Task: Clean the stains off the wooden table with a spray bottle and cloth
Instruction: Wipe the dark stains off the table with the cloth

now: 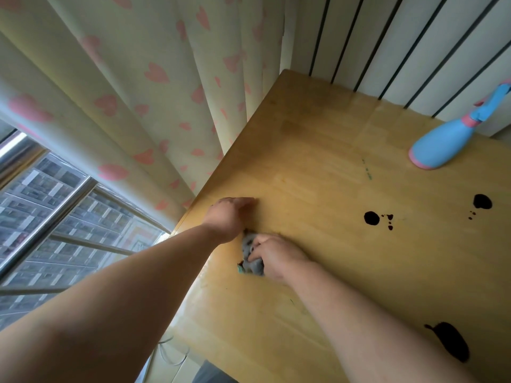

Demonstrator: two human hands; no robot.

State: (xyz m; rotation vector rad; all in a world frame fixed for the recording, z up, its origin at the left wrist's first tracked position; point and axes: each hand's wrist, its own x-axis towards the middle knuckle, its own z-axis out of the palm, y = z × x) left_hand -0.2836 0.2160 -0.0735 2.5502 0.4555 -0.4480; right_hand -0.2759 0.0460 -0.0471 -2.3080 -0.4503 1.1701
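Note:
The wooden table (318, 167) fills the right half of the view. My right hand (273, 255) grips a bunched grey cloth (249, 244) and holds it against the tabletop near the left edge. My left hand (229, 217) lies on the table just beyond the cloth, knuckles up, fingers curled under; what they touch is hidden. Dark stains mark the wood: a round blot (371, 218) with small drops beside it, another blot (482, 201) further right, and a long smear (452, 341) near the front right. A blue spray bottle (442, 142) with pink trim stands at the far right.
A cream curtain (138, 92) with pink hearts hangs close along the table's left edge. Behind the table is a white wall (414, 45) with dark vertical grooves. A window (55, 217) with metal bars is at the lower left.

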